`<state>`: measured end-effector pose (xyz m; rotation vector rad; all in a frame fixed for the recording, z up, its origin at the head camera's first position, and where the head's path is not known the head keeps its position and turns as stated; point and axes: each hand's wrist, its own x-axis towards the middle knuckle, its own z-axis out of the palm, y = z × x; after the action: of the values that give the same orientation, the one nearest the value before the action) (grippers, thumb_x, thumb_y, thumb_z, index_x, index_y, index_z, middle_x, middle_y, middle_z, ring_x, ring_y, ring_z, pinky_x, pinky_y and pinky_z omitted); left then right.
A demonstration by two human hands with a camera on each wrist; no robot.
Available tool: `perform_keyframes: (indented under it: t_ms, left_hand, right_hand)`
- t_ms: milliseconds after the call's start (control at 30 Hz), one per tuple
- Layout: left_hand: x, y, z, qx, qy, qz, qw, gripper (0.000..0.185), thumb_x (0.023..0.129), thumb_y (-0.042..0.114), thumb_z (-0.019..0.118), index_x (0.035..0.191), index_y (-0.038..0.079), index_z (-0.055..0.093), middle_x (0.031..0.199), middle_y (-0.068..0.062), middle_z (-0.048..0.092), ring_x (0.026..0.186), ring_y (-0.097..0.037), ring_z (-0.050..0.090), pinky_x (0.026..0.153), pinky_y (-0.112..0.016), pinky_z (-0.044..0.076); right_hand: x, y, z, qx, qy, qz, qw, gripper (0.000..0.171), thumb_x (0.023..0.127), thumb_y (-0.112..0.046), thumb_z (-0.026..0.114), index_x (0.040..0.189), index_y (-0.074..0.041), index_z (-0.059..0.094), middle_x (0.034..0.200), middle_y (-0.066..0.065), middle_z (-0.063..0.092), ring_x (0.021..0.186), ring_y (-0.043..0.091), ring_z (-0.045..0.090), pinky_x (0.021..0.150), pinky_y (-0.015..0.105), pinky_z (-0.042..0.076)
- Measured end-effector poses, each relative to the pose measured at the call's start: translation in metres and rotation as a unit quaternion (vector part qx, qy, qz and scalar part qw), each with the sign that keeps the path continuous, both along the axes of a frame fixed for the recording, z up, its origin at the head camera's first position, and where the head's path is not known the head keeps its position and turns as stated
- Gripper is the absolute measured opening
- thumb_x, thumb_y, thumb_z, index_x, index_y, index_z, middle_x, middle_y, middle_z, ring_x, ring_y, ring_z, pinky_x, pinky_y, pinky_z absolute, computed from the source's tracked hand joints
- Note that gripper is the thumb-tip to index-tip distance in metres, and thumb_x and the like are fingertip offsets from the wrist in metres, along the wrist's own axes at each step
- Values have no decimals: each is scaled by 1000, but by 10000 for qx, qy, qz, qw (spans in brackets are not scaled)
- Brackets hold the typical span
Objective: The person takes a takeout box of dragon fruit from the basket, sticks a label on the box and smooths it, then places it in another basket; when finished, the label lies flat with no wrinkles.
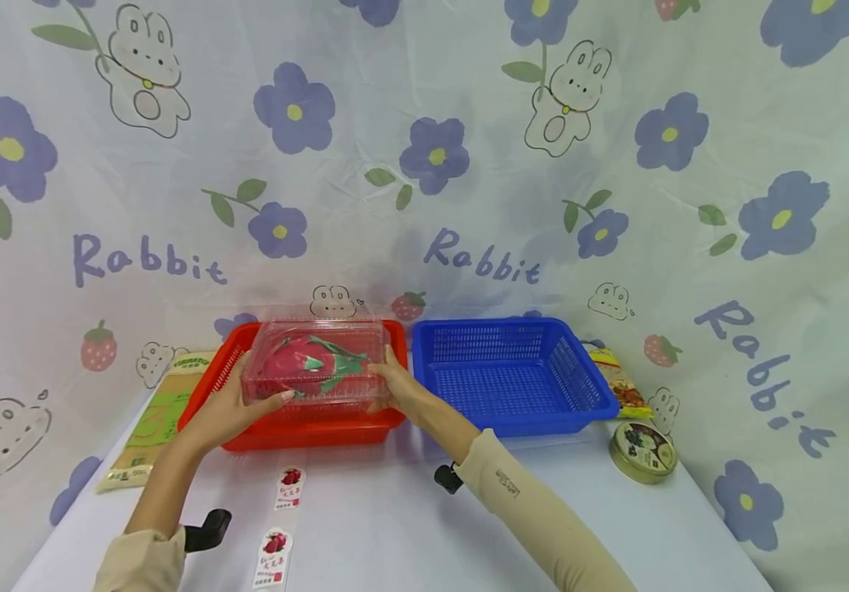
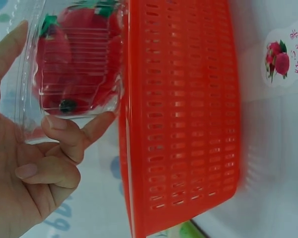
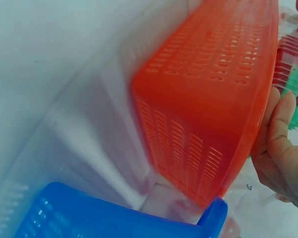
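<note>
The clear box point(image 1: 321, 367) of dragon fruit point(image 1: 294, 359) is over the red basket point(image 1: 306, 436), left hand point(image 1: 235, 409) and right hand point(image 1: 401, 385) gripping opposite ends, fingers parted to its thickness, probably to steady it. The blue basket point(image 1: 484, 390) sits just beside, right.

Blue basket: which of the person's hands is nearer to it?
Right. The right hand holds the right end of the clear box, just left of the blue basket; the left hand grips the box's left end, farther away, towards the red basket's left side.
</note>
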<state>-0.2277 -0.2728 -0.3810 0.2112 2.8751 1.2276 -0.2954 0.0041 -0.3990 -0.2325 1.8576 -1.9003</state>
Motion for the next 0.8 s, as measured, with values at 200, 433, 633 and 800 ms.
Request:
perform_keyframes:
  t_ms: [200,433,633,800]
  left_hand:
    - [6,4,1,-112,-38,74,9999,112,88,53,68,159,14,-10,154,-29,28,136,-54,31,95,-72,42]
    - [12,10,1,-436,-145,233,9987,115,87,57,67,158,10,-11,150,-32,33,130,-58,38,90,-71,46]
    - [17,13,3,-433,-20,229,9988,115,87,57,67,159,11,-11,151,-32,32,129,-58,39,88,-71,47]
    - [21,15,4,-379,54,211,9990,114,87,56,68,159,12,-10,151,-31,32,129,-58,39,87,-71,47]
  right_hand:
    - [6,5,0,114,70,66,9999,77,105,-32,41,159,-22,-14,165,17,16,63,21,61,91,39,54]
    - [14,14,-1,212,63,75,9997,78,104,-34,42,159,-24,-13,162,16,23,66,22,64,104,47,45]
    - [19,18,2,111,87,107,9998,79,104,-34,42,158,-24,-14,165,19,12,65,21,63,106,52,43]
    - [23,20,3,78,118,95,9999,78,104,-34,42,159,-24,-13,160,25,20,65,21,63,97,44,52]
